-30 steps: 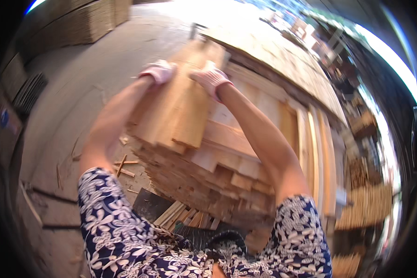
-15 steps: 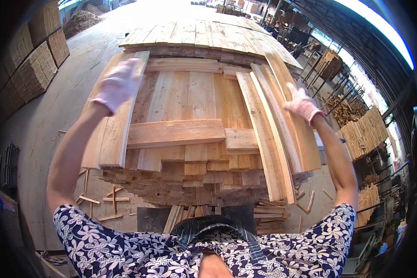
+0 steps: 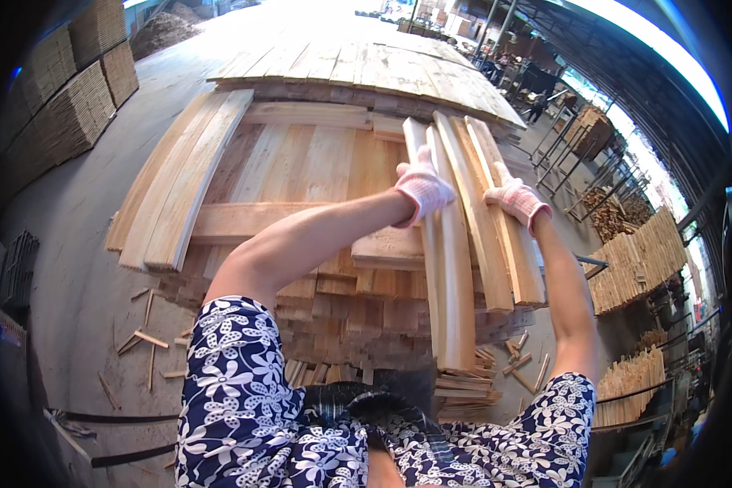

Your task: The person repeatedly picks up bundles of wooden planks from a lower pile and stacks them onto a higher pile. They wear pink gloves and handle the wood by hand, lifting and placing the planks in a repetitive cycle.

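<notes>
My left hand (image 3: 424, 187), in a pink-and-white knit glove, reaches across to the right-hand group of boards. It grips the leftmost wooden plank (image 3: 457, 285) there, whose near end juts past the stack. My right hand (image 3: 516, 198), gloved alike, holds the outer edge of the rightmost wooden board (image 3: 522, 268), thumb on the near side. Between them lies another long board (image 3: 484, 244). All run away from me over a crosswise board (image 3: 390, 248) on the stack. The fingertips of both hands are partly hidden.
Several boards (image 3: 183, 183) lie side by side on the stack's left. Behind stands another plank-topped stack (image 3: 358, 65). Wood offcuts (image 3: 150, 337) litter the floor. Stacked timber stands at left (image 3: 73, 122) and right (image 3: 638, 256), near metal racks.
My left hand has left the left-side boards and crossed to a plank on the right. The right-hand boards have shifted and turned somewhat; my right hand stays at the outer one.
</notes>
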Demonstrator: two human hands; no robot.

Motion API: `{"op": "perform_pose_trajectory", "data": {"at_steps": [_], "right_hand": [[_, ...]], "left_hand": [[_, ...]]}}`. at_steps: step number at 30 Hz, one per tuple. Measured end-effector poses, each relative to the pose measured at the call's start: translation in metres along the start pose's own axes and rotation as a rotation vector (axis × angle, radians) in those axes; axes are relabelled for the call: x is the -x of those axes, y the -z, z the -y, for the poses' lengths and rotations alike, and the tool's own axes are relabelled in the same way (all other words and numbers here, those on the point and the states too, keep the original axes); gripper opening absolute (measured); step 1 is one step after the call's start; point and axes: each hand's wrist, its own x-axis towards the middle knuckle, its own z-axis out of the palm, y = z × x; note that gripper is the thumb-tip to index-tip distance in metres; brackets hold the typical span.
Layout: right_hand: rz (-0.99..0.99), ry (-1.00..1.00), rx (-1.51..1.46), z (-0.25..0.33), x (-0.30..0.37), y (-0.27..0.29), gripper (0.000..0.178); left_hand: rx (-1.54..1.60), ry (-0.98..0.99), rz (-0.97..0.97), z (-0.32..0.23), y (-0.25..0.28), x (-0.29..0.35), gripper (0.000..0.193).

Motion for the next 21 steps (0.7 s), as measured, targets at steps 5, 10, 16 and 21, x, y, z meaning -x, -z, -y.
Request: {"op": "perform_pose_trajectory", "data": {"at_steps": [5, 10, 16, 21], "right_hand": [[-0.025, 0.061, -0.199, 0.032, 0.04, 0.023, 0.085], [0.035, 0.076, -0.459, 0.026, 0.054, 0.07, 0.09], [0.152, 0.211, -0.625, 0.136, 0.087, 0.08, 0.093], [0.263, 0.338, -0.835, 0.233, 0.048, 0.024, 0.089]], "left_hand": [[-0.115, -0.055, 0.018, -0.006, 0.035, 0.032, 0.095], [-0.252, -0.167, -0.186, -0.031, 0.142, 0.079, 0.105], [-0.65, 0.112, -0.38, 0.012, 0.261, 0.059, 0.084], [-0.76, 0.173, -0.46, 0.072, 0.279, 0.028, 0.052]]}}
